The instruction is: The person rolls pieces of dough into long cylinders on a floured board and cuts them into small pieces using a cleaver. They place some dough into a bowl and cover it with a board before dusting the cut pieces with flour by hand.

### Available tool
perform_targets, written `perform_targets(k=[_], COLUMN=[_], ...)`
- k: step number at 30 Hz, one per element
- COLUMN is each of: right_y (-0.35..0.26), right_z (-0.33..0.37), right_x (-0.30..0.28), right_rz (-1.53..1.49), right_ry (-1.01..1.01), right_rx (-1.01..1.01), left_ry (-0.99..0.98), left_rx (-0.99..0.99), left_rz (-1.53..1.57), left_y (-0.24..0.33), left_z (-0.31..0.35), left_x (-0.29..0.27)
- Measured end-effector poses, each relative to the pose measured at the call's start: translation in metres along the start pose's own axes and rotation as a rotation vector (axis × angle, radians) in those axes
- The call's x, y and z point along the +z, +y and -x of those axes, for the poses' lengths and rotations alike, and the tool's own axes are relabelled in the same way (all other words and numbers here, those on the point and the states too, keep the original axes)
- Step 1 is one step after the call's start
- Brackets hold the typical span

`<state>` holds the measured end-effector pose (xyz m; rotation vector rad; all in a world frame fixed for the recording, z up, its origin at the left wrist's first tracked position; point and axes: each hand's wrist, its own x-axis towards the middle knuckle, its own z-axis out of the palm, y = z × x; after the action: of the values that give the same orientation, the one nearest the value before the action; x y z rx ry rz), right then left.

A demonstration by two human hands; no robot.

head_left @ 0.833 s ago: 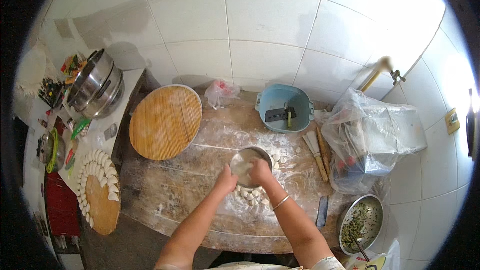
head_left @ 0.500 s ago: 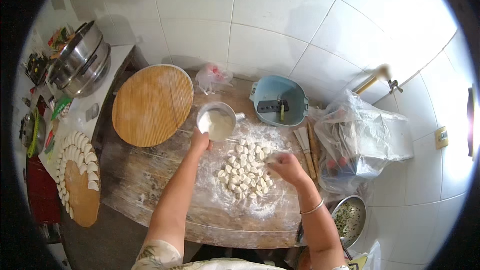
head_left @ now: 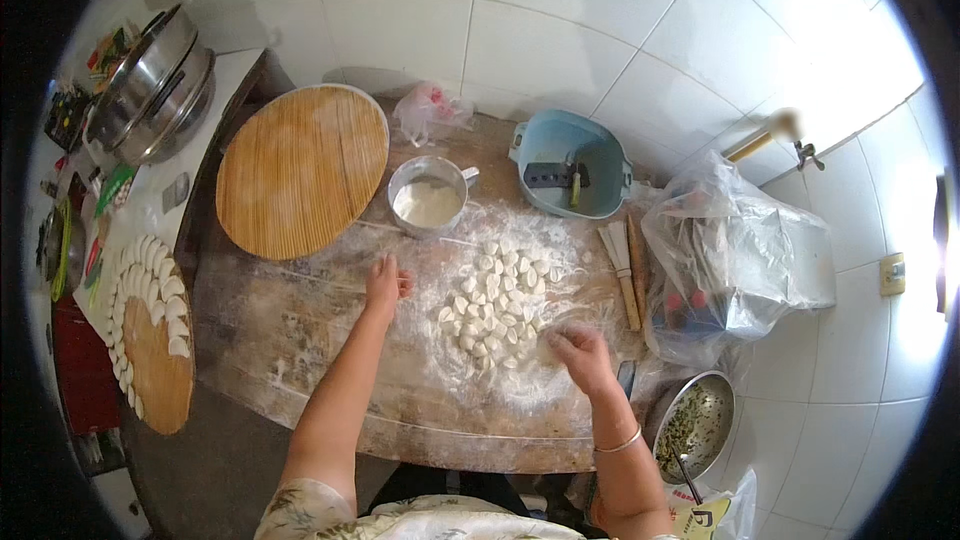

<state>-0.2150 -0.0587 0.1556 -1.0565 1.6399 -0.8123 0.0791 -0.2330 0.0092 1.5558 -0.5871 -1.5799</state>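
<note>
Many small pale dough pieces (head_left: 490,305) lie in a loose heap on the floured wooden table. My right hand (head_left: 583,355) is low at the heap's right edge, its floury fingers stretched toward the pieces and blurred, with nothing visible in them. Left of the heap, my left hand (head_left: 383,285) hovers over the table with its fingers apart and holds nothing. Just beyond it stands a metal cup (head_left: 428,195) with flour inside, its handle pointing right. Loose flour surrounds the dough.
A round wooden board (head_left: 303,170) lies at the back left. Farther left, finished dumplings rest on another board (head_left: 165,380). At the back right are a blue basin (head_left: 570,162), a brush (head_left: 622,275) and a plastic-covered box (head_left: 740,260). A bowl of chopped filling (head_left: 693,425) stands near right.
My left hand has let go of the flour cup and drawn back toward me. My right hand stays by the right edge of the dough heap. The whole view has shifted slightly.
</note>
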Motion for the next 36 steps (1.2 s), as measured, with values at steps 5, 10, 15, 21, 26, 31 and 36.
perform_targets(k=[5,10,15,21,26,31,36], right_y=[-0.004,0.074,0.103,0.144,0.099,0.144,0.157], right_z=[-0.008,-0.017,-0.097,-0.161,-0.068,-0.005,-0.048], right_x=[0.013,-0.028,-0.038,0.009,0.098,0.05,-0.001], right_rz=[-0.394,-0.143,0.461,0.62,0.786,0.865,0.918], right_ry=[-0.026,0.384,0.423,0.353,0.189,0.137,0.454], right_rx=[0.102,0.392,-0.02,-0.254,-0.26,-0.135,-0.038], left_ry=[-0.046,-0.065,-0.256,-0.541,-0.544,-0.769,-0.761], left_rx=[0.115,0.298,0.884,0.781,0.751,0.661,0.78], left_rz=[-0.075,-0.461,-0.964,-1.444,-1.788,-1.862,-1.75], left_y=[-0.051,-0.086,-0.051,-0.048,-0.08,-0.103,-0.079], left_z=[0.026,0.062,0.084,0.083,0.112,0.159,0.082], left_x=[-0.024,-0.018,0.037,0.096,0.038,0.04,0.136])
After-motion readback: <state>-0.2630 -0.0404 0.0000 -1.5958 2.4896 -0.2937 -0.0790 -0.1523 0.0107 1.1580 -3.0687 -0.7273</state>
